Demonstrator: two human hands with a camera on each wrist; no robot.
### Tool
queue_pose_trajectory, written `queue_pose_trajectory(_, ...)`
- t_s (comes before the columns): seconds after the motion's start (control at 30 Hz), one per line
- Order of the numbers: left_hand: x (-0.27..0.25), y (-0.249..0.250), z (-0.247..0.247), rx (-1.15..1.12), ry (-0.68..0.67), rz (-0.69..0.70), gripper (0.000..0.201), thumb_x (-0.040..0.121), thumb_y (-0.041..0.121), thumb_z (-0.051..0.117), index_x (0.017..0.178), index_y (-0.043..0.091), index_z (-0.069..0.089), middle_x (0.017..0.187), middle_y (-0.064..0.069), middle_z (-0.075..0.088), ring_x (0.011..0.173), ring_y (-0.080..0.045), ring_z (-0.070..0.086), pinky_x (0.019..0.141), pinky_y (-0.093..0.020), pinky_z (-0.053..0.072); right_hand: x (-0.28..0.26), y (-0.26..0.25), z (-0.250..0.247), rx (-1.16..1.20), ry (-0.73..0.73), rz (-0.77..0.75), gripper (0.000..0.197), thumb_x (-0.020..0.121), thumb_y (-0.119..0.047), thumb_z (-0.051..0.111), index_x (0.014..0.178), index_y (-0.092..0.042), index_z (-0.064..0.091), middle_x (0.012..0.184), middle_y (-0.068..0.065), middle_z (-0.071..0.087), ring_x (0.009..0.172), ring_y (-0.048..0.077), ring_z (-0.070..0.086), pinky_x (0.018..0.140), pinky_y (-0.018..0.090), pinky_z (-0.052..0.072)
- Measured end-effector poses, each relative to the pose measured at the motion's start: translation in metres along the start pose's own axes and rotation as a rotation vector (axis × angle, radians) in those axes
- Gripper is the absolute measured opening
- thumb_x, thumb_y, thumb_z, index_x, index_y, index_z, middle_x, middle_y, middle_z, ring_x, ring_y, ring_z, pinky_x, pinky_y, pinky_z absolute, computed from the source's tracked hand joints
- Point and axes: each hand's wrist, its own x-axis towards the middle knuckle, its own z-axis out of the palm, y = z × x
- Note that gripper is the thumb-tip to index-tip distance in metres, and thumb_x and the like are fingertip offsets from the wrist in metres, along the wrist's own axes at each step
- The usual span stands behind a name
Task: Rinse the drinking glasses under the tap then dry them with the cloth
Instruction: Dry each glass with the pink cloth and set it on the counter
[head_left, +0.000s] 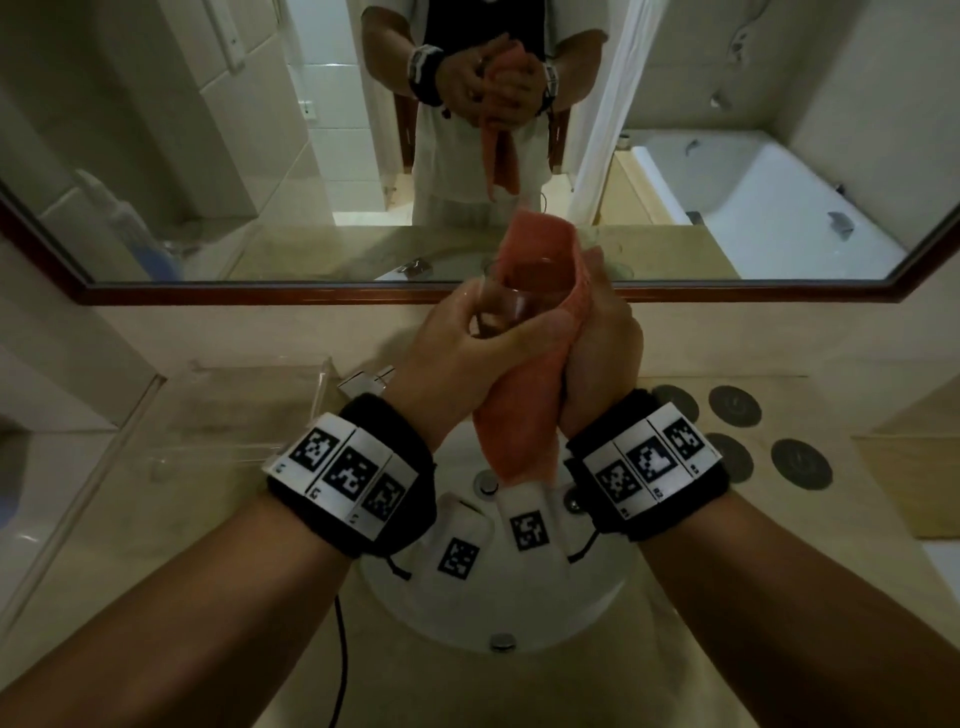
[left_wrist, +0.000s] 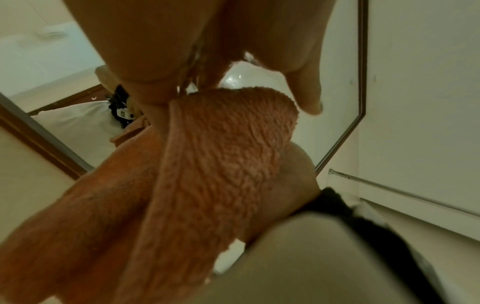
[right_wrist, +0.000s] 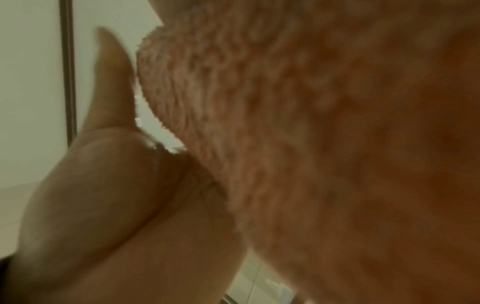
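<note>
Cloth (head_left: 524, 395), gripped in your right hand (head_left: 597, 343), hangs from twelve to six above the sink (head_left: 597, 597), its top stuffed into the glass (head_left: 498, 306) your left hand (head_left: 467, 358) clasps at nine o'clock, mouth turned toward three.

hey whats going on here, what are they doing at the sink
A person stands at a bathroom sink drying a drinking glass. The left hand grips the glass, while the right hand holds an orange cloth against it, with part of the cloth tucked into the glass. The rest of the cloth hangs down over the basin.
</note>
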Motion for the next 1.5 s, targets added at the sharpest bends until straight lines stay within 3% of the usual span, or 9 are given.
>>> queue_pose_trajectory(0.17, -0.002, -0.008, -0.002, -0.117, -0.085, -0.048, 0.048, 0.075, 0.05, 0.076, 0.103, 0.011, 0.071, 0.1, -0.011, 0.075, 0.093, -0.023, 0.071, 0.082, -0.038, 0.059, 0.01, 0.005, -0.005, -0.026, -0.035, 0.013, 0.05, 0.102, -0.044, 0.045, 0.078, -0.012, 0.076, 0.073, 0.006, 0.076, 0.071, 0.017, 0.072, 0.078, 0.035, 0.057)
queue_pose_trajectory(0.27, -0.006, -0.009, 0.0, -0.263, -0.147, -0.078, 0.049, 0.078, 0.056, 0.05, 0.101, 0.018, 0.072, 0.09, 0.001, 0.077, 0.084, -0.012, 0.073, 0.072, -0.026, 0.058, 0.015, 0.012, -0.007, -0.024, -0.056, -0.039, 0.042, 0.103, -0.031, 0.047, 0.088, -0.001, 0.072, 0.07, 0.006, 0.07, 0.061, 0.012, 0.066, 0.065, 0.023, 0.053)
queue_pose_trajectory(0.47, -0.007, -0.008, -0.003, -0.308, -0.162, -0.11, 0.046, 0.083, 0.048, 0.066, 0.104, 0.008, 0.067, 0.091, -0.004, 0.073, 0.079, -0.017, 0.069, 0.072, -0.028, 0.058, 0.021, 0.022, -0.009, 0.119, -0.166, -0.047, 0.029, 0.1, -0.013, 0.052, 0.076, -0.004, 0.067, 0.068, 0.015, 0.063, 0.06, 0.032, 0.062, 0.062, 0.042, 0.057)
queue_pose_trajectory(0.57, -0.005, -0.015, -0.01, -0.236, -0.094, -0.092, 0.077, 0.07, 0.055, 0.08, 0.117, -0.003, 0.063, 0.112, -0.026, 0.068, 0.098, -0.045, 0.064, 0.093, -0.054, 0.051, 0.027, 0.024, -0.005, 0.025, -0.161, -0.2, 0.026, 0.099, -0.018, 0.057, 0.088, 0.001, 0.07, 0.08, 0.025, 0.067, 0.072, 0.047, 0.065, 0.068, 0.056, 0.059)
queue_pose_trajectory(0.67, -0.005, -0.022, -0.02, -0.114, -0.045, -0.085, 0.053, 0.067, 0.054, 0.078, 0.099, 0.012, 0.073, 0.107, -0.025, 0.071, 0.095, -0.044, 0.064, 0.09, -0.059, 0.049, 0.032, 0.014, -0.004, -0.041, -0.136, -0.33, 0.031, 0.101, -0.019, 0.053, 0.074, -0.009, 0.066, 0.066, 0.007, 0.058, 0.06, 0.023, 0.056, 0.059, 0.034, 0.051)
queue_pose_trajectory(0.87, -0.007, -0.032, -0.027, 0.074, -0.073, -0.16, 0.029, 0.065, 0.056, 0.069, 0.078, 0.03, 0.076, 0.075, 0.004, 0.073, 0.067, -0.015, 0.068, 0.06, -0.022, 0.05, 0.023, -0.006, 0.005, -0.287, -0.386, -0.557, 0.021, 0.099, -0.01, 0.057, 0.082, -0.013, 0.069, 0.055, -0.021, 0.056, 0.049, 0.0, 0.055, 0.05, 0.011, 0.042)
queue_pose_trajectory(1.03, -0.011, -0.034, -0.039, 0.028, -0.004, -0.207, 0.055, 0.071, 0.064, 0.065, 0.093, 0.014, 0.075, 0.098, -0.023, 0.074, 0.092, -0.052, 0.068, 0.09, -0.063, 0.052, 0.021, 0.007, -0.006, -0.48, -0.582, -0.47, 0.064, 0.094, -0.068, 0.032, 0.074, -0.017, 0.064, 0.069, 0.007, 0.065, 0.061, 0.023, 0.064, 0.058, 0.041, 0.052)
queue_pose_trajectory(1.2, -0.007, -0.033, -0.049, 0.073, 0.015, -0.196, 0.061, 0.076, 0.066, 0.061, 0.1, 0.013, 0.076, 0.096, -0.026, 0.073, 0.088, -0.052, 0.069, 0.081, -0.073, 0.051, 0.018, 0.018, -0.014, -0.563, -0.916, -0.362, 0.091, 0.079, -0.088, 0.025, 0.096, -0.014, 0.076, 0.103, 0.01, 0.071, 0.08, 0.032, 0.071, 0.067, 0.054, 0.059)
queue_pose_trajectory(1.5, -0.008, -0.04, -0.047, 0.394, 0.07, -0.067, 0.056, 0.06, 0.058, 0.078, 0.099, 0.02, 0.069, 0.078, 0.009, 0.072, 0.066, -0.003, 0.068, 0.057, -0.018, 0.052, 0.021, 0.01, -0.007, -0.319, -0.969, 0.126, 0.08, 0.068, -0.081, 0.04, 0.091, -0.012, 0.073, 0.074, 0.004, 0.075, 0.071, 0.02, 0.073, 0.071, 0.035, 0.062)
